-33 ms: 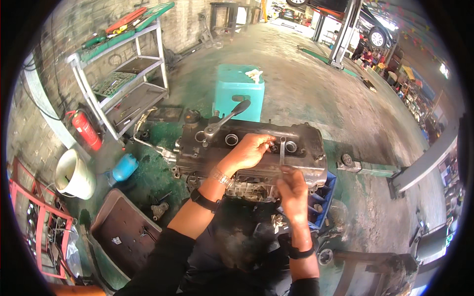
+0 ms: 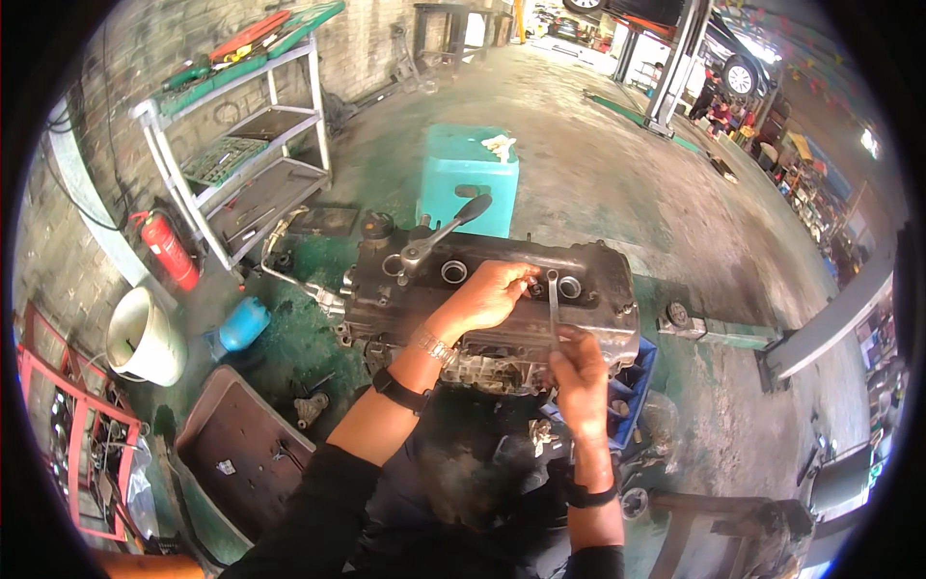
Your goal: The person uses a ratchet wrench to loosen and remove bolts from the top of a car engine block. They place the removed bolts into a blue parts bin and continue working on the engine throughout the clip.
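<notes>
One wrench (image 2: 554, 311) reaches across the top of a dark engine (image 2: 403, 311), its near end clasped by the right hand (image 2: 581, 378). The left hand (image 2: 490, 297) bends over the engine beside the far end; whether it pinches anything I cannot tell. Beyond the engine stands a turquoise stool (image 2: 451, 156).

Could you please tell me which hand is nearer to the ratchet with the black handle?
Left: the left hand is just right of and below the ratchet in the picture; the right hand, holding the wrench, is farther right and lower.
</notes>
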The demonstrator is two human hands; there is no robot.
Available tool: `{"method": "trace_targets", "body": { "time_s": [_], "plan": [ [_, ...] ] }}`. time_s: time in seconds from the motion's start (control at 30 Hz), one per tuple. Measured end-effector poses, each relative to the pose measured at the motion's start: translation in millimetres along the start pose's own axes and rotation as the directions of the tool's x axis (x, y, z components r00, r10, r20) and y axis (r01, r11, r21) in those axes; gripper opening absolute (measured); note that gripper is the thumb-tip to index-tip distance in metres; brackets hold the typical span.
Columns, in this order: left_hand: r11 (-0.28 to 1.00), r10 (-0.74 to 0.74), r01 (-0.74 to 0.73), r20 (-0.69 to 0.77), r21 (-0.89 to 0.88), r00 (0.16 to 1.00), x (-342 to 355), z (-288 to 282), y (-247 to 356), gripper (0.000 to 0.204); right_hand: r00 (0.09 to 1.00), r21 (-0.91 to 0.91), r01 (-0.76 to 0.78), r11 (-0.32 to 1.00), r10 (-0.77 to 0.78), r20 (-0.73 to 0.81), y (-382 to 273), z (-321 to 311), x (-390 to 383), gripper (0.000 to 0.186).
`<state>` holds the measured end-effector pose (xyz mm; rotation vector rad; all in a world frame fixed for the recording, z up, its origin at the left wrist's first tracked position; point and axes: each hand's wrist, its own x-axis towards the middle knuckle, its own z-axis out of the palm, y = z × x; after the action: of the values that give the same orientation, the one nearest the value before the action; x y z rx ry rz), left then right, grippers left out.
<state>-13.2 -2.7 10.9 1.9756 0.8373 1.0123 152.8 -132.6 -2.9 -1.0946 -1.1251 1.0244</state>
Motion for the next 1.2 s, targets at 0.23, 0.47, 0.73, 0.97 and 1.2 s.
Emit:
{"method": "trace_targets", "body": {
  "time_s": [0.23,0.47,0.73,0.97,1.2],
  "plan": [
    [0.993,0.054,-0.05,-0.039,0.105,0.998,0.1,4.1,-0.6,0.029,0.997,-0.059,-0.074,0.995,0.074,-0.008,-3.0,-36.9,12.1,0.021],
    [0.991,0.06,-0.054,-0.047,0.12,0.997,-0.9,6.4,-2.8,0.028,0.988,-0.131,-0.154,0.979,0.153,-0.013,-7.4,-47.2,27.0,0.017],
    [0.98,0.075,-0.064,-0.053,0.188,0.996,-2.3,9.6,-1.4,0.022,0.97,-0.145,-0.218,0.965,0.231,0.075,-25.5,-67.2,62.5,0.015],
    [0.974,0.135,-0.12,-0.065,0.19,0.989,0.0,12.9,-6.8,0.016,0.974,-0.166,-0.212,0.963,0.223,0.045,-20.5,-66.3,61.3,0.016],
    [0.969,0.161,-0.144,-0.069,0.202,0.985,-0.2,12.0,-6.7,0.017,0.986,-0.144,-0.16,0.977,0.165,0.028,-19.1,-36.1,24.5,0.022]
  ]
}}
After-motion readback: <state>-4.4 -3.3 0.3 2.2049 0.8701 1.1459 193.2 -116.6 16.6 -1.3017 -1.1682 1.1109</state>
